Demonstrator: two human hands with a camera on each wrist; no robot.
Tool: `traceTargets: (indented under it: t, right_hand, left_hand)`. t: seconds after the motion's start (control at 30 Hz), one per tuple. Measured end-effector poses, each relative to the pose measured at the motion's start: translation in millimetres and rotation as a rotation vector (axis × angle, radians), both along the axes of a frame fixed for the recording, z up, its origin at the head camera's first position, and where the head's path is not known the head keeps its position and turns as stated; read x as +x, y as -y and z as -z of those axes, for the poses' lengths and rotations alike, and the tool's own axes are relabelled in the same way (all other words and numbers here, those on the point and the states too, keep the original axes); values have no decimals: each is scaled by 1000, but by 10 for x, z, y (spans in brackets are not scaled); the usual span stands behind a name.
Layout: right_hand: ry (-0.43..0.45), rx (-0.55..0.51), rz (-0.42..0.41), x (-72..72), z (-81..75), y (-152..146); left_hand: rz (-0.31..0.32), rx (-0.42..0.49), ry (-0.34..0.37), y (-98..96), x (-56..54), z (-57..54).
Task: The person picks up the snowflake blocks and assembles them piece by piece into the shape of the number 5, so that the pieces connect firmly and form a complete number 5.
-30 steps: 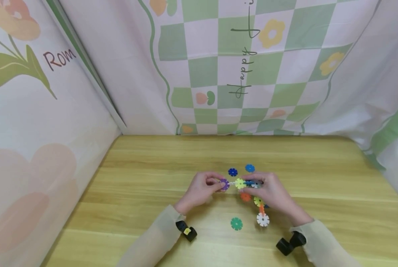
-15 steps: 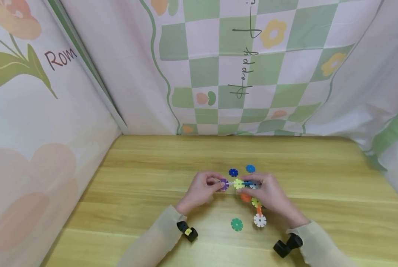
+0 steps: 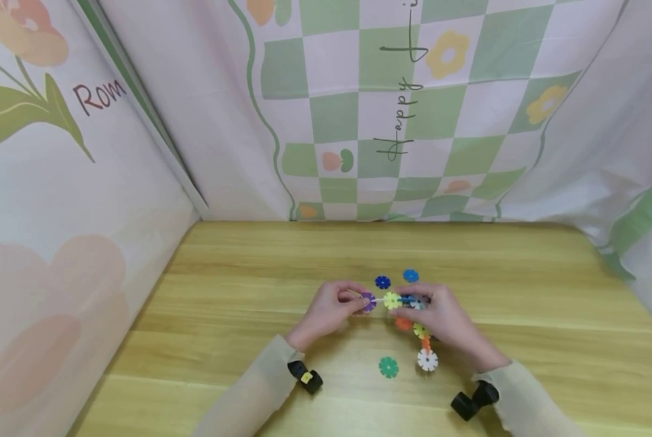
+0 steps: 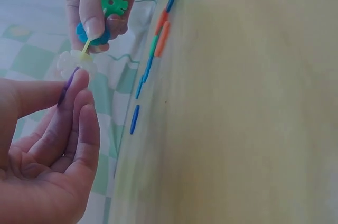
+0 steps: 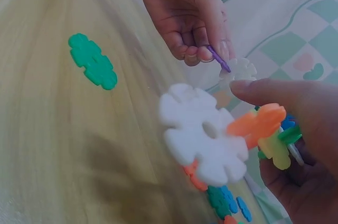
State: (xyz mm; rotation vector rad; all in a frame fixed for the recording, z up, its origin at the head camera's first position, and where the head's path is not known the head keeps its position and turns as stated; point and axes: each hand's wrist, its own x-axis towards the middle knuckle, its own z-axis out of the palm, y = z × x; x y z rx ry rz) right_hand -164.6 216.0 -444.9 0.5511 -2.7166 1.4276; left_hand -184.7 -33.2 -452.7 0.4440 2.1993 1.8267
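Observation:
In the head view my left hand [image 3: 330, 309] pinches a purple notched snowflake disc [image 3: 368, 301] between thumb and fingers. Edge-on in the right wrist view, that purple disc [image 5: 219, 59] meets a whitish disc [image 5: 247, 67] at the near end of a chain of joined discs. Thumb and fingers of my right hand [image 3: 447, 317] grip this chain close to a yellow disc [image 3: 393, 300]. A branch hangs toward me from the chain, with an orange disc [image 5: 259, 124] and a large white disc [image 5: 179, 129] at its end. My right fingers hide part of the chain.
Loose discs lie on the wooden table [image 3: 238, 364]: a green one [image 3: 388, 367] nearer me, a dark blue one [image 3: 382, 282] and a lighter blue one [image 3: 410, 275] behind the hands. An orange disc [image 3: 403, 324] shows below the chain. A patterned curtain [image 3: 334, 115] stands behind the table.
Both hands keep their grip and stay nearly in place. The right hand and the white end disc shifted slightly left, then a little back to the right.

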Motion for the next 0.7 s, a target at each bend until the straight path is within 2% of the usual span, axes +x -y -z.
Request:
traceTargets:
  t: [0.57, 0.7]
  right_hand:
    - [29, -35, 31, 5, -52, -12]
    - [8, -42, 26, -16, -51, -21]
  left_hand:
    - [55, 45, 0, 33, -24, -26]
    - [69, 57, -7, 42, -23, -32]
